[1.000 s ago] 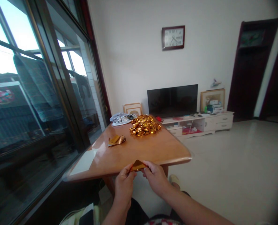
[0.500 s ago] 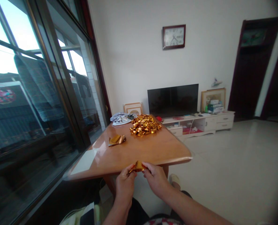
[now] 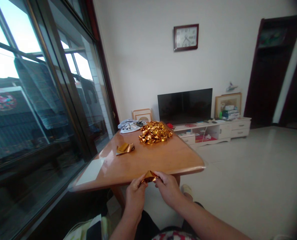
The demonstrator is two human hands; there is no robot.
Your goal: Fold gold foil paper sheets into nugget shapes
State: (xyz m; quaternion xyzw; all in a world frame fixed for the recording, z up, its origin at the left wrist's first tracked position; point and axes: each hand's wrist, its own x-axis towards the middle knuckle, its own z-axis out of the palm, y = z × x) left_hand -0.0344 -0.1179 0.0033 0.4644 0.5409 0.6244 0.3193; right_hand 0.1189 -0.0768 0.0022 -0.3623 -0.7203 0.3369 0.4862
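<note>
A small folded piece of shiny gold foil paper (image 3: 149, 176) is stretched between my two hands, just in front of the table's near edge. My left hand (image 3: 136, 191) pinches its left end, and my right hand (image 3: 168, 188) pinches the right end. The middle of the foil paper bulges upward. On the wooden table (image 3: 138, 163) lies a heap of folded gold foil pieces (image 3: 155, 132), toward the far end. A small stack of flat gold foil sheets (image 3: 125, 148) rests left of the heap, its corners curling.
A white sheet (image 3: 90, 171) lies at the table's left edge, and a crumpled pale cloth or bag (image 3: 130, 126) at the far end. Glass window panels (image 3: 50, 116) run along the left. A television (image 3: 185, 106) stands on a white cabinet (image 3: 224, 132) beyond the table.
The foil paper between my hands has opened up in the middle, its centre now raised into a bulge. Both hands have shifted slightly to the right and keep their pinch.
</note>
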